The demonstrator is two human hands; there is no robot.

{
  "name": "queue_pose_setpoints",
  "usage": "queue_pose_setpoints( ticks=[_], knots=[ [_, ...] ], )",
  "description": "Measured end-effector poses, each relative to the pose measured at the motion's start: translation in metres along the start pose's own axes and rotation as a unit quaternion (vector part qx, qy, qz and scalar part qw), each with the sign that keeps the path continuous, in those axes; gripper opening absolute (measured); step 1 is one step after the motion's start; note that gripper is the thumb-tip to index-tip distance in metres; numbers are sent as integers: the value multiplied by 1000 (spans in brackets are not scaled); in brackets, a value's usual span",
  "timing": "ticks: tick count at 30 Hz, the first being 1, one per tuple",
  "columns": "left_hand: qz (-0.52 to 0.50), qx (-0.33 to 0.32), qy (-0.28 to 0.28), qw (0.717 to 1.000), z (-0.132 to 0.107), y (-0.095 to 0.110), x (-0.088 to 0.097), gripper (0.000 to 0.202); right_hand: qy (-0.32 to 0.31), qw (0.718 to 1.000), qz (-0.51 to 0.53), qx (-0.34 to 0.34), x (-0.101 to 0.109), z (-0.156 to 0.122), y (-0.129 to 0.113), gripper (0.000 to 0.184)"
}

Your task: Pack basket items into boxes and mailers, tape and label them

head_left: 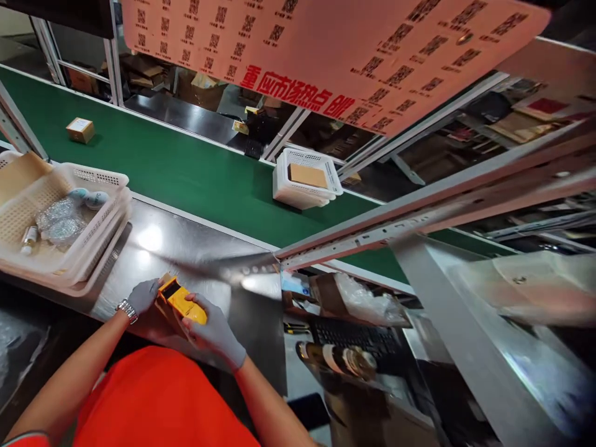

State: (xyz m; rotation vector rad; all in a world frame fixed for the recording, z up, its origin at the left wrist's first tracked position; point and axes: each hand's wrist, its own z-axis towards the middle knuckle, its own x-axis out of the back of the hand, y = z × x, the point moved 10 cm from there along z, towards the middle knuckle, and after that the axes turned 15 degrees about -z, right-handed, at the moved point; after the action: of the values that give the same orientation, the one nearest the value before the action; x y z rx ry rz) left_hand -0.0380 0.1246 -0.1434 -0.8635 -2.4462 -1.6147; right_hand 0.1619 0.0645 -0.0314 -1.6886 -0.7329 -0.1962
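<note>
Yellow handheld device (182, 303), with a dark panel on its upper face: held low in the frame above the near edge of a steel worktable (195, 261), between both of the person's gloved hands. Left hand (142, 295), grey glove, wristwatch (126, 309) at the wrist: fingers closed against the device's left end, with a brown cardboard piece (164, 310) showing just beneath it; how firmly this hand grips cannot be told. Right hand (214, 332), grey glove: fingers curled around the device's right side and underside, thumb on its top face, closed upon it.

Stacked white baskets (100, 180): on the worktable to the left, well apart from the hands; the top one contains wrapped clear packets, a small bottle and a pale rounded item. Green conveyor belt (186, 167): runs along the far side of the table. Small cardboard box (80, 130): on the belt, far left. White basket with brown carton inside (307, 177): on the belt, near its far edge, centre. Pink sheet printed with codes and red characters (326, 43): hangs overhead. Black keyboard (349, 335): right of the table, lower down, with rolls of tape (338, 359) just in front of it. Orange garment (153, 397): bottom of the frame, the person's own.
</note>
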Motion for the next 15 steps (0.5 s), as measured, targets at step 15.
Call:
queue_pose_setpoints(
  ticks=[15],
  knots=[
    [1, 0, 41, 999, -4, 1, 1, 54, -80, 978, -169, -96, 44, -75, 84, 43]
  ],
)
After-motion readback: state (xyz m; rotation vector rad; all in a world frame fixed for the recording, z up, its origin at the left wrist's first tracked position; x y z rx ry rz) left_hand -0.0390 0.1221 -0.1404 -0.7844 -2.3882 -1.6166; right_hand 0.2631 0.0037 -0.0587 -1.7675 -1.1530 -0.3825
